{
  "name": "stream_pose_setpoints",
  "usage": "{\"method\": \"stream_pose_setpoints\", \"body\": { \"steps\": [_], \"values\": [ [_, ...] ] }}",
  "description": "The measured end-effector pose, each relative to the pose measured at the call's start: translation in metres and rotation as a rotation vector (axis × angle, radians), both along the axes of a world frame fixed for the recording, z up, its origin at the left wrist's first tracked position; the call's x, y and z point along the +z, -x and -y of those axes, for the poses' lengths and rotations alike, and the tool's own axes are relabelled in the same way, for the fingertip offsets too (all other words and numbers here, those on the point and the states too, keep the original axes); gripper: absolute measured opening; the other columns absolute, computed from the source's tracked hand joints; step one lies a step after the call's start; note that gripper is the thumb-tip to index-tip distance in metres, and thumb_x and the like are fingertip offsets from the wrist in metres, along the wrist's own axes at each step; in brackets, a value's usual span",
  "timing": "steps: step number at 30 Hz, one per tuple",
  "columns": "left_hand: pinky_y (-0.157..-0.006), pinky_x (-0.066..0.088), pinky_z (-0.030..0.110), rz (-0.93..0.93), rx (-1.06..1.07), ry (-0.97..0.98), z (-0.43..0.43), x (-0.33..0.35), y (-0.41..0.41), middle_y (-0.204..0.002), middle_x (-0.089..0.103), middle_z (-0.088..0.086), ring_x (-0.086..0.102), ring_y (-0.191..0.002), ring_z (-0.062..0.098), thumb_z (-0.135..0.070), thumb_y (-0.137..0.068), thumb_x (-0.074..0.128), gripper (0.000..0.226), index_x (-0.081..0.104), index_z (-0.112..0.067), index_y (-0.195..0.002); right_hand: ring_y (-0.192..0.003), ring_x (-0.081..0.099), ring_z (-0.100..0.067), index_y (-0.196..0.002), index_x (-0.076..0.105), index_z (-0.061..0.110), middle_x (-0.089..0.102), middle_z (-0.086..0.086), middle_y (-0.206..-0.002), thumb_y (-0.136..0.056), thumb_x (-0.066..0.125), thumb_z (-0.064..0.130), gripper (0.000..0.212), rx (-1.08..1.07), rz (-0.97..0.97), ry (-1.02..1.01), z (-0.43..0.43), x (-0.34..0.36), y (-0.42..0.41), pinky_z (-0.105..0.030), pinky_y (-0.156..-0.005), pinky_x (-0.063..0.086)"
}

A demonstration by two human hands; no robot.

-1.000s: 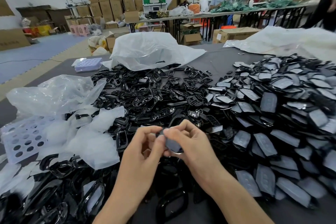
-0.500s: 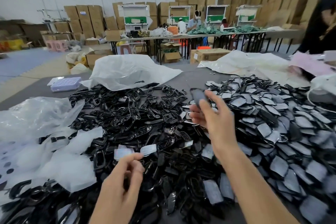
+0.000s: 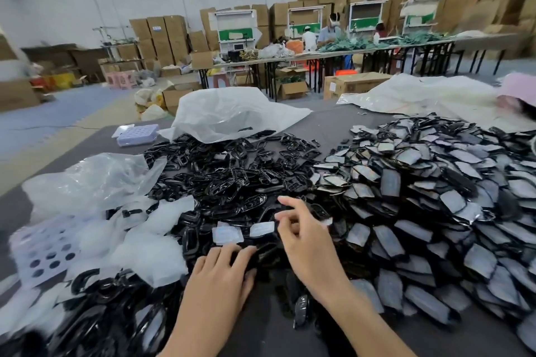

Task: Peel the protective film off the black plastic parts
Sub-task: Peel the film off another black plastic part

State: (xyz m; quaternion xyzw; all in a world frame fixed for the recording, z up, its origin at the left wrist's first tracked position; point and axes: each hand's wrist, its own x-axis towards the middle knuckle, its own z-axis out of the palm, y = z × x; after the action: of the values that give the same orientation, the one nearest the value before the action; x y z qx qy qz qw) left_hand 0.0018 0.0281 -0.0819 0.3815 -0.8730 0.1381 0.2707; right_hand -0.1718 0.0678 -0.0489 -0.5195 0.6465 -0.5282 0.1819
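My right hand (image 3: 303, 243) drew back (its oblong black plastic part gone); my left hand (image 3: 222, 274) now rests on black plastic frames (image 3: 226, 182).

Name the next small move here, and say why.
Probably the right hand should reach for a film-covered part in the right-hand pile: both hands appear empty, the left hand rests on bare black parts, and two peeled films lie beyond it.

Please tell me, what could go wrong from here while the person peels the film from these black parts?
1. Two peeled film pieces lie on the bare black parts; they may get buried among them.
2. The film-covered parts border the bare pile with no gap, so finished and unfinished pieces could mix.
3. The left hand rests flat on glossy bare parts and might smudge or scratch them.
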Motion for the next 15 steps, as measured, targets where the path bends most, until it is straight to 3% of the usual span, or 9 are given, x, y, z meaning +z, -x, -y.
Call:
{"method": "stream_pose_setpoints", "body": {
  "steps": [2, 4, 8, 11, 15],
  "values": [
    [-0.060, 0.053, 0.028, -0.064, 0.017, -0.064, 0.009, 0.007, 0.001, -0.090, 0.069, -0.009, 0.067, -0.078, 0.017, -0.027, -0.081, 0.077, 0.026, 0.073, -0.024, -0.106, -0.102, 0.058, 0.002, -0.134, 0.056, 0.036, 0.063, 0.020, -0.114, -0.102, 0.049, 0.022, 0.036, 0.058, -0.118, -0.075, 0.005, -0.011, -0.011, -0.013, -0.089, 0.044],
    [-0.056, 0.050, 0.023, -0.147, 0.027, -0.169, 0.015, 0.011, 0.000, -0.092, 0.069, -0.016, 0.066, -0.081, 0.010, -0.027, -0.078, 0.081, 0.032, 0.070, -0.028, -0.108, -0.114, 0.051, 0.001, -0.135, 0.058, 0.033, 0.061, 0.018, -0.124, -0.105, 0.044, 0.026, 0.034, 0.076, -0.238, -0.108, 0.010, -0.018, -0.015, -0.004, -0.092, 0.035],
    [-0.059, 0.054, 0.029, -0.303, 0.053, -0.294, 0.021, 0.013, -0.003, -0.082, 0.066, -0.016, 0.066, -0.080, 0.007, -0.048, -0.091, 0.056, 0.021, 0.062, -0.036, -0.107, -0.108, 0.049, 0.003, -0.125, 0.063, 0.036, 0.062, 0.024, -0.116, -0.106, 0.043, 0.037, 0.028, 0.097, -0.288, -0.093, 0.015, -0.023, -0.012, -0.001, -0.089, 0.032],
    [-0.071, 0.054, 0.030, -0.408, 0.033, -0.392, 0.025, 0.010, -0.006, -0.086, 0.069, -0.017, 0.065, -0.084, 0.005, -0.065, -0.088, 0.037, 0.039, 0.060, -0.038, -0.105, -0.101, 0.049, 0.002, -0.113, 0.066, 0.036, 0.059, 0.032, -0.108, -0.103, 0.052, 0.037, 0.018, 0.147, -0.366, -0.078, 0.016, -0.029, -0.013, -0.006, -0.087, 0.036],
    [-0.069, 0.043, 0.016, -0.435, -0.001, -0.316, 0.025, 0.010, -0.007, -0.099, 0.056, -0.021, 0.057, -0.086, 0.003, -0.059, -0.091, 0.042, 0.041, 0.068, -0.027, -0.093, -0.108, 0.051, 0.006, -0.121, 0.063, 0.041, 0.061, 0.031, -0.113, -0.102, 0.050, 0.043, 0.024, 0.122, -0.293, -0.068, 0.018, -0.029, -0.013, -0.007, -0.090, 0.039]
  ]
}}
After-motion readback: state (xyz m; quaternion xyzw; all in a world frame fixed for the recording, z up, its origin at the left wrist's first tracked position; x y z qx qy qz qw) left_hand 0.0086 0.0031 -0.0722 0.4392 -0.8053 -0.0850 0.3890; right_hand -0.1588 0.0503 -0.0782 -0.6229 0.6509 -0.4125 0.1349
